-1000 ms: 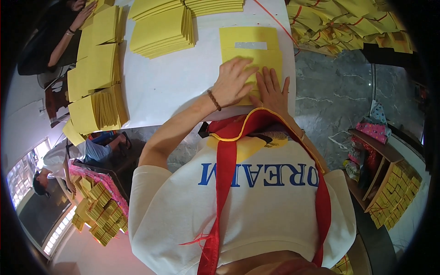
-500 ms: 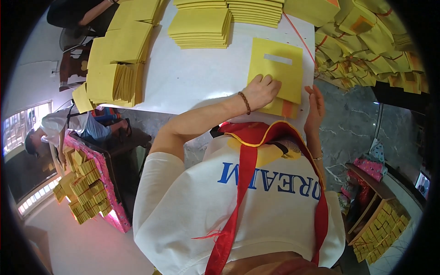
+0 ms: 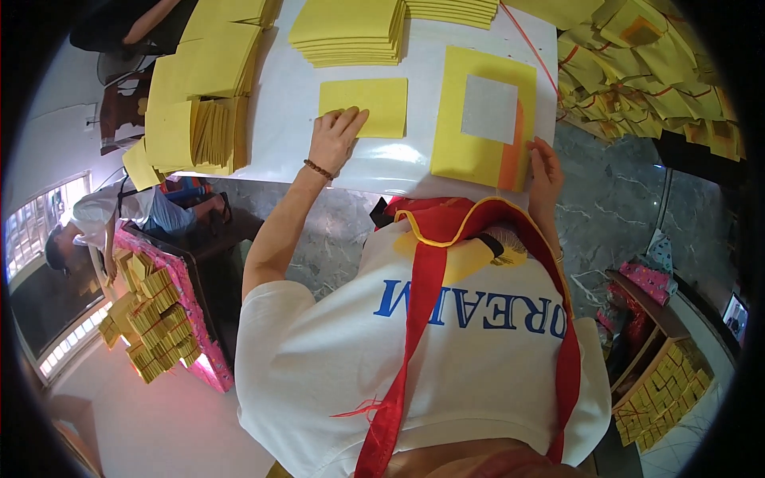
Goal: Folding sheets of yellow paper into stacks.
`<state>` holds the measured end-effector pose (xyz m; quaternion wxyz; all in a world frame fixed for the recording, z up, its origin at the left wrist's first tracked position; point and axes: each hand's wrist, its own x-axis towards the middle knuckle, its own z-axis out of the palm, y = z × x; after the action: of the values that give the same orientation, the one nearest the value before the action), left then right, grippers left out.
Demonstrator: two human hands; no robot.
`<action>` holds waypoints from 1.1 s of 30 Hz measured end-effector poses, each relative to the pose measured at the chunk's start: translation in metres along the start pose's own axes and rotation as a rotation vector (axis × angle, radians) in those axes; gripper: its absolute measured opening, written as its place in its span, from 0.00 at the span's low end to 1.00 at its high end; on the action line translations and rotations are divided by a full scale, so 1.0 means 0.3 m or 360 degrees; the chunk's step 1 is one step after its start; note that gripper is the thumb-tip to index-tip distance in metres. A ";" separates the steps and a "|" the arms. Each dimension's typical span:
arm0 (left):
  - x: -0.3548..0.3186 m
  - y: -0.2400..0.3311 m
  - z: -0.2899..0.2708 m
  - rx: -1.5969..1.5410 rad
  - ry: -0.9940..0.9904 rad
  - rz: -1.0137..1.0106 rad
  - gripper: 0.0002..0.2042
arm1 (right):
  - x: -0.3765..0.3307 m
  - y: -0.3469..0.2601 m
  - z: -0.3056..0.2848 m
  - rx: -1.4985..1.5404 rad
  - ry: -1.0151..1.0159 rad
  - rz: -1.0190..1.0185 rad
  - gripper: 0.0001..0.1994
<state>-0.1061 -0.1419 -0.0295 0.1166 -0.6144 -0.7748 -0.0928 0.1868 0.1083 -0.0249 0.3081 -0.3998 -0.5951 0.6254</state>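
Note:
My left hand [image 3: 336,142], with a beaded bracelet at the wrist, has its fingers over the near left corner of a folded yellow paper [image 3: 373,102] on the white table. The thumb is hidden. To its right lies a flat yellow sheet [image 3: 453,119] bearing a silver-grey rectangle [image 3: 489,109] and an orange strip [image 3: 510,159]. At that sheet's right edge is my right hand [image 3: 546,171], fingers slightly apart and holding nothing that shows; the fingertips are close to or touching the edge.
Folded yellow paper stacks stand at the table's back [image 3: 347,36] and left side [image 3: 199,131]. A red string [image 3: 530,44] crosses the far right corner. Tied yellow bundles [image 3: 645,72] fill the far right. At left, a person [image 3: 119,211] sits by a pink-covered table with more bundles.
My left hand has moved left, and a folded yellow paper now lies under it. The sheet with the silver rectangle is uncovered. My right hand stays by the edge.

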 end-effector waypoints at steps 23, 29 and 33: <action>0.179 0.211 -0.109 -0.0473 0.0087 0.0092 0.12 | 0.058 0.002 -0.053 -0.0799 -0.0112 -0.0699 0.10; 0.296 0.493 -0.032 -0.0777 0.0064 0.0593 0.13 | 0.074 0.004 -0.047 -0.0755 -0.0409 -0.0612 0.09; 0.306 0.477 -0.008 -0.0961 -0.0055 0.0667 0.08 | 0.086 0.037 -0.051 -0.0604 -0.0399 -0.0609 0.08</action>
<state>0.0136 -0.0245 -0.0001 -0.0666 -0.7680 -0.5716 -0.2811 0.1883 0.1369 -0.0390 0.2643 -0.2504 -0.7993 0.4781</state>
